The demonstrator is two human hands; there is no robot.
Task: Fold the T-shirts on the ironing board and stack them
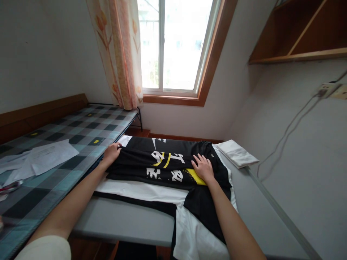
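Note:
A black and white shirt [141, 162] with white lettering and a yellow patch lies across the grey table [130, 220], its near sleeve hanging over the front edge. My left hand [112, 152] is closed on the shirt's left end, fingers bent over the black cloth. Flat on the printed part, beside the yellow patch, rests my right hand [202, 167] with its fingers spread. Folded white cloth [238, 153] sits at the table's far right corner, apart from both hands.
To the left is a bed with a checked mattress [67, 131] bearing white papers [46, 159]. A curtain [121, 54] hangs by the window ahead. On the right wall are a wooden shelf [311, 54] and a socket with a cable [287, 133].

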